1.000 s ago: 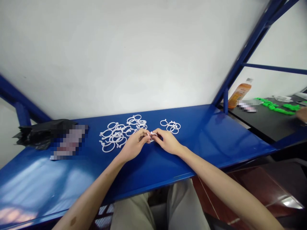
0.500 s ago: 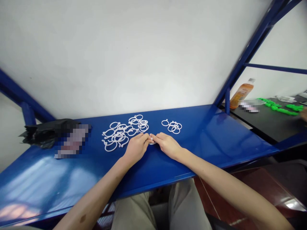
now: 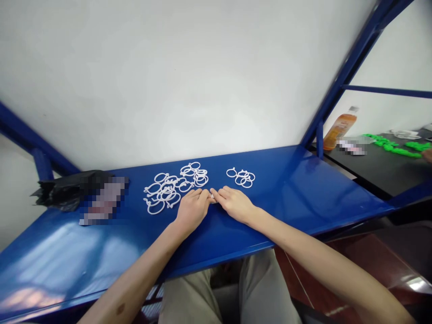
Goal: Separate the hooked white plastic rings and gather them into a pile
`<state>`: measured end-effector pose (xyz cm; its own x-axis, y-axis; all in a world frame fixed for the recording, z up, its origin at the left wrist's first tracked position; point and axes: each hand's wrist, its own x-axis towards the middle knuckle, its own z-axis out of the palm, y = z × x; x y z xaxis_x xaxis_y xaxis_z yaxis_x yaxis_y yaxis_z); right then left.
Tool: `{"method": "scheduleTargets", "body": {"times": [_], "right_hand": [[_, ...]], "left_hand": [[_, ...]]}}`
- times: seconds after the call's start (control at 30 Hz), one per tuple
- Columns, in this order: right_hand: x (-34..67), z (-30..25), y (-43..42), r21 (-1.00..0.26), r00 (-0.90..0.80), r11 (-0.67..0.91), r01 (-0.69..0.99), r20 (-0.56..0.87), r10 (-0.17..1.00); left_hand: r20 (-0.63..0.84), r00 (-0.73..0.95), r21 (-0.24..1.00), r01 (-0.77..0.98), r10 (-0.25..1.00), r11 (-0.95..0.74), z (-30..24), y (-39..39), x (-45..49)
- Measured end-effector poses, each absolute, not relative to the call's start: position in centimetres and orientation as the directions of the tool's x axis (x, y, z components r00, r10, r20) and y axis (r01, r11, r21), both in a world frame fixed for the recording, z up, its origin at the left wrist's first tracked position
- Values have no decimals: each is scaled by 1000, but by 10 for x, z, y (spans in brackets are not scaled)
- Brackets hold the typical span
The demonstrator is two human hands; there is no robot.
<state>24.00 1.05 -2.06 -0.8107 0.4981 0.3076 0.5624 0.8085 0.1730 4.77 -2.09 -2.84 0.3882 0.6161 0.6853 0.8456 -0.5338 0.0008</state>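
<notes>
My left hand (image 3: pixel 193 208) and my right hand (image 3: pixel 234 203) meet at the middle of the blue table (image 3: pixel 297 193), fingers curled and pinched together on a small white plastic ring (image 3: pixel 212 196) that is mostly hidden between them. A large pile of white rings (image 3: pixel 173 185) lies just beyond my left hand. A smaller group of white rings (image 3: pixel 242 177) lies just beyond my right hand.
A black bag (image 3: pixel 65 191) with a blurred item lies at the left of the table. Blue frame posts (image 3: pixel 340 76) rise at the right. On a dark bench beyond stand an orange bottle (image 3: pixel 339 127) and green parts (image 3: pixel 393 146); another person's hand (image 3: pixel 427 155) shows at the right edge.
Both hands have lowered toward the table with the ring; less of the ring shows between the fingers now. The piles have not moved.
</notes>
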Motion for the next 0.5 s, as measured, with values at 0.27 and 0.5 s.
{"method": "scheduleTargets", "body": {"times": [0.27, 0.5], "right_hand": [[236, -17, 9, 94, -783, 807, 583, 331, 528], [254, -11, 39, -221, -425, 609, 762, 538, 728]], "left_hand": [[580, 331, 105, 876, 745, -471, -30, -17, 47], [605, 265, 42, 931, 751, -362, -24, -2, 43]]}}
